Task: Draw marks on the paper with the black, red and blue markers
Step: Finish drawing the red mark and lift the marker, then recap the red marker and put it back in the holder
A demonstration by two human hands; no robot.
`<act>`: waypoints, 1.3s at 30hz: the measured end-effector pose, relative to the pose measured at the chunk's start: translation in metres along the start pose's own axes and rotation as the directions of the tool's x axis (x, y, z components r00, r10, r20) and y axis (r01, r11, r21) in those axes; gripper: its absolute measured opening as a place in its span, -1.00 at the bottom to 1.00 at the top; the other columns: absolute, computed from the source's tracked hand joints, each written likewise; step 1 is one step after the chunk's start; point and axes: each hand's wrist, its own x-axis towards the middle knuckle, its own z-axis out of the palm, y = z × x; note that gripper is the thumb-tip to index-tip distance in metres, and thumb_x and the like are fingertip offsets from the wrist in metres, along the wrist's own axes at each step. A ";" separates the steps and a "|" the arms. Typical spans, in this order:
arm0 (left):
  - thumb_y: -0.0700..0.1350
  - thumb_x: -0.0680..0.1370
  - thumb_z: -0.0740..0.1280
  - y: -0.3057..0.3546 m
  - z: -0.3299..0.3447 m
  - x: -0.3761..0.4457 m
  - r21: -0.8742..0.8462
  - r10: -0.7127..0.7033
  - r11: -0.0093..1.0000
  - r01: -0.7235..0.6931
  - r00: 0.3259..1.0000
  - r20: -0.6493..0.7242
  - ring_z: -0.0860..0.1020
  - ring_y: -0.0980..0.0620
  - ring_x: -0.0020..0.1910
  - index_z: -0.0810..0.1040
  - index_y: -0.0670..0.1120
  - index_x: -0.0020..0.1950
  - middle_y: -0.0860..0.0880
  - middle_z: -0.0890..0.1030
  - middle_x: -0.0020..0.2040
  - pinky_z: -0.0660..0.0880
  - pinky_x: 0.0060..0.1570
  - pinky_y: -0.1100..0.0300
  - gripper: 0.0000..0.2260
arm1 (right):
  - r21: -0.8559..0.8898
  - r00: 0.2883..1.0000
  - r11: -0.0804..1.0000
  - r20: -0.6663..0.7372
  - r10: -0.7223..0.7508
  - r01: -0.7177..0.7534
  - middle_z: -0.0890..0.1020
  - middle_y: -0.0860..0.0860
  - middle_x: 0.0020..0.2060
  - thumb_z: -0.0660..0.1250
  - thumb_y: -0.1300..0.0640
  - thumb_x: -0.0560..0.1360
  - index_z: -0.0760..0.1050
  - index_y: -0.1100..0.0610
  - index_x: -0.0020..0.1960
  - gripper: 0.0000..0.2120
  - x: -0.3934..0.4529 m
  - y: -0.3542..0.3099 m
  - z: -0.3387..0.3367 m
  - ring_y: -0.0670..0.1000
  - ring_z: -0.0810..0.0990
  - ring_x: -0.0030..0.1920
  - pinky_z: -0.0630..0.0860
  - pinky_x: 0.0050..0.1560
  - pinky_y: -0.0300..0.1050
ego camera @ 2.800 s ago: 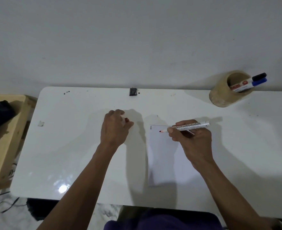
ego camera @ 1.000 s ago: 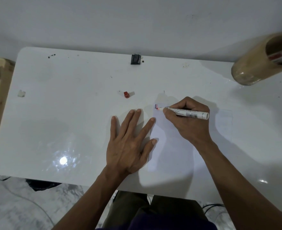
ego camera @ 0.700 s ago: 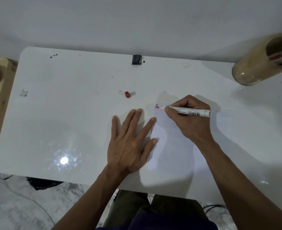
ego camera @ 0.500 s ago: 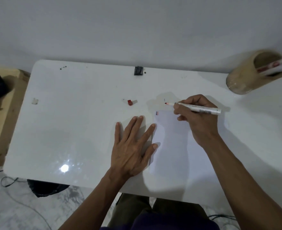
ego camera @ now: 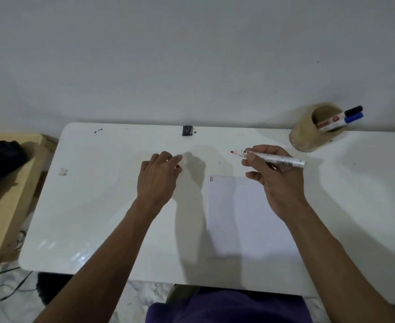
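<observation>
The white paper (ego camera: pixel 250 217) lies flat on the white table (ego camera: pixel 98 194), with a short black mark and a short red mark (ego camera: pixel 211 178) at its top left corner. My right hand (ego camera: pixel 278 180) holds the uncapped red marker (ego camera: pixel 273 158) above the paper's far edge, tip pointing left and off the paper. My left hand (ego camera: pixel 158 178) is left of the paper, its fingertips closed around the small red cap (ego camera: pixel 178 166), which is mostly hidden. The black marker (ego camera: pixel 353 110) and blue marker (ego camera: pixel 353 117) stick out of a tan holder (ego camera: pixel 308 136) at the back right.
A small black clip (ego camera: pixel 187 131) sits at the table's far edge against the wall. A scrap of tape (ego camera: pixel 63 171) lies at the left. A wooden bench (ego camera: pixel 8 194) with a dark bag (ego camera: pixel 1 159) stands left of the table.
My right hand lifted the red marker off the paper after drawing the red mark. My left hand left the paper's edge and moved up to the red cap, closing on it.
</observation>
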 end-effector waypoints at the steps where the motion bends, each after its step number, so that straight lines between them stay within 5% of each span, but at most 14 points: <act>1: -0.15 0.61 0.33 -0.001 0.001 0.002 0.032 0.023 0.999 -0.023 1.000 -0.002 0.57 -0.23 0.05 0.63 -0.08 0.23 -0.12 0.66 0.06 0.43 0.04 -0.08 -0.78 | 0.003 1.000 1.000 -0.007 0.007 -0.007 0.76 0.04 -0.04 0.47 0.35 0.50 0.61 0.08 -0.07 -0.82 -0.001 0.001 0.000 0.06 0.72 -0.07 0.62 -0.18 -0.15; 6: -0.17 0.62 0.32 -0.004 0.006 0.003 -0.001 -0.010 1.000 0.010 1.000 0.001 0.60 -0.23 -0.01 0.67 -0.16 0.10 -0.15 0.69 -0.07 0.43 0.03 -0.05 -0.84 | -0.030 1.000 0.999 -0.022 0.011 -0.012 0.76 0.05 -0.07 0.46 0.41 0.48 0.63 0.10 -0.06 -0.78 -0.006 0.004 0.001 0.09 0.72 -0.06 0.62 -0.16 -0.14; 9: -0.12 0.59 0.39 0.001 -0.007 -0.006 -0.341 -0.141 0.931 0.126 0.990 -0.018 0.65 -0.08 -0.08 0.69 -0.13 0.07 -0.07 0.72 -0.07 0.53 0.00 0.04 -0.86 | -0.063 0.999 0.998 -0.038 -0.028 0.025 0.77 0.05 -0.10 0.44 0.35 0.53 0.61 0.12 0.00 -0.85 -0.013 -0.002 0.009 0.07 0.76 -0.12 0.64 -0.20 -0.15; 12: -0.14 0.56 0.43 0.017 -0.030 -0.025 -0.723 -0.308 0.631 0.281 0.946 0.098 0.66 0.18 -0.12 0.71 -0.08 0.03 0.09 0.75 -0.09 0.50 -0.07 0.26 -0.90 | -0.135 0.993 0.986 -0.051 -0.108 0.101 0.78 0.03 -0.18 0.44 0.24 0.56 0.61 0.19 0.02 -0.94 -0.025 -0.011 0.021 0.02 0.76 -0.20 0.64 -0.26 -0.19; 14: -0.16 0.56 0.43 0.024 -0.041 -0.042 -0.861 -0.331 0.415 0.293 0.930 0.157 0.65 0.19 -0.12 0.71 -0.06 0.02 0.11 0.75 -0.11 0.54 -0.06 0.22 -0.91 | -0.165 0.986 0.974 -0.036 -0.161 0.153 0.76 0.02 -0.23 0.43 0.19 0.56 0.62 0.22 -0.01 -0.92 -0.038 -0.015 0.032 0.00 0.75 -0.24 0.64 -0.27 -0.19; 20: -0.07 0.49 0.41 0.032 -0.066 -0.082 -0.959 -0.269 0.031 0.282 0.926 0.264 0.59 0.09 -0.08 0.72 -0.03 -0.01 0.08 0.71 -0.08 0.56 0.05 0.00 -0.87 | -0.228 0.975 0.948 0.037 -0.219 0.222 0.74 0.03 -0.28 0.43 0.10 0.53 0.62 0.23 -0.08 -0.82 -0.075 -0.015 0.062 -0.03 0.74 -0.26 0.62 -0.26 -0.23; 26: -0.05 0.45 0.41 0.024 -0.074 -0.109 -0.955 -0.210 -0.056 0.290 0.932 0.295 0.58 0.03 -0.02 0.70 -0.06 0.04 0.05 0.71 -0.03 0.53 0.09 -0.04 -0.79 | -0.276 0.969 0.929 0.054 -0.242 0.247 0.75 -0.02 -0.30 0.44 0.10 0.53 0.64 0.22 -0.10 -0.83 -0.104 -0.003 0.080 -0.02 0.74 -0.26 0.64 -0.25 -0.21; 39: -0.03 0.44 0.43 0.034 -0.075 -0.126 -0.954 -0.066 -0.020 0.299 0.952 0.299 0.62 0.02 -0.05 0.73 -0.04 0.02 -0.02 0.72 -0.04 0.57 0.06 -0.01 -0.79 | -0.247 0.976 0.947 -0.016 -0.219 0.208 0.76 0.00 -0.27 0.45 0.06 0.50 0.67 0.24 -0.05 -0.78 -0.135 0.005 0.077 -0.03 0.75 -0.26 0.62 -0.27 -0.25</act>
